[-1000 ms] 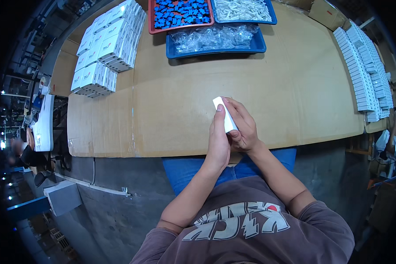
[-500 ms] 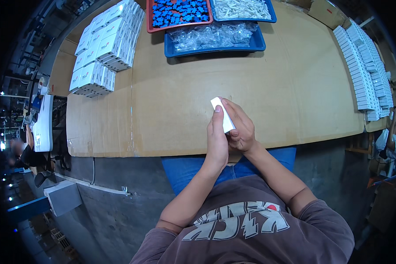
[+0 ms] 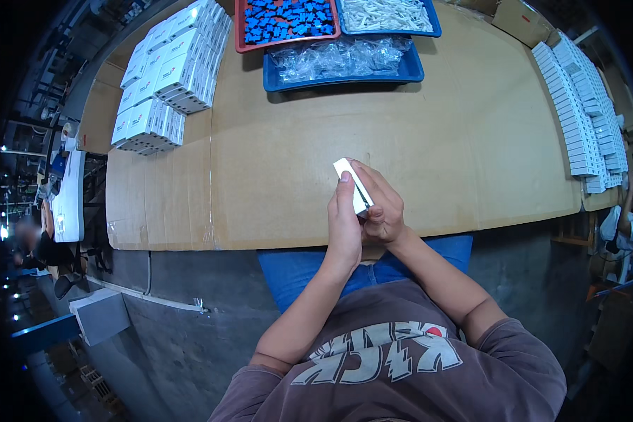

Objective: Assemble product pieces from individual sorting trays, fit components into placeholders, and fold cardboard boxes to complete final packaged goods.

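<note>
A small white carton is held between my two hands, just above the near part of the cardboard-covered table. A narrow dark gap runs along its right side, towards the end nearest me. My left hand grips the carton's left side, its thumb lying along the top. Around the right side curls my right hand, with its fingertips bent in at the near end. My palms and fingers hide the carton's underside and whatever is inside it.
Stacked white boxes stand at the table's left, and rows of smaller white boxes at the right. At the back are a red tray of blue pieces, a blue tray of white pieces and another blue tray of clear bags.
My hands and the carton have shifted slightly left. A dark gap now shows along the carton's right side, where its face looked closed before.
</note>
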Demonstrator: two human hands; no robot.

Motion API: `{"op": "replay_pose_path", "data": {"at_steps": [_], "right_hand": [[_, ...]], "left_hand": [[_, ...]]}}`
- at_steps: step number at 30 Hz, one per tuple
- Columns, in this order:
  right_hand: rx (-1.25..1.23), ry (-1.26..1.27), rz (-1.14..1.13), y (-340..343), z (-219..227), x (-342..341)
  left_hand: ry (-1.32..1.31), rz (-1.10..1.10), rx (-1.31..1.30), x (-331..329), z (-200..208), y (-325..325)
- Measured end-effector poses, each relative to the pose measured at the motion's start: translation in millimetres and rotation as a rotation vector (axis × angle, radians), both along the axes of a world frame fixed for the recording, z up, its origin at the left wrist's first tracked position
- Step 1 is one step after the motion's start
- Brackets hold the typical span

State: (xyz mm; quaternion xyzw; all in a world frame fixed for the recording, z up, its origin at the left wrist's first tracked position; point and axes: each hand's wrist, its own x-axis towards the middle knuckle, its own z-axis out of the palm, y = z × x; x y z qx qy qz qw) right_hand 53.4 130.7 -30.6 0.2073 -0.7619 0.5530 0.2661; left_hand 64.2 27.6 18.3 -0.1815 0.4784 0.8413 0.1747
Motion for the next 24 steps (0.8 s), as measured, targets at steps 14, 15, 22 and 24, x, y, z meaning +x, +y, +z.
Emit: {"op": "replay_pose_path", "data": {"at_steps": [14,15,22,24], "right_hand": [[-0.247,-0.377,0.271,21.9,29.0,2.0],[-0.228,-0.39,0.26,24.0,28.9,1.0],[0.02,-0.216,0.138,27.4,31.7,-4.1],[0.073,-0.172,0.125,32.3,29.2,-6.1]], "left_hand": [[-0.02,-0.028,0.257,-18.1,8.3,-23.2],[-0.086,-0.019,0.477,-20.4,6.2,-28.1],[-0.342,-0.033,0.696,-24.9,15.9,-37.7],[-0.396,-0.044,0.752,-24.1,11.4,-37.4]]}}
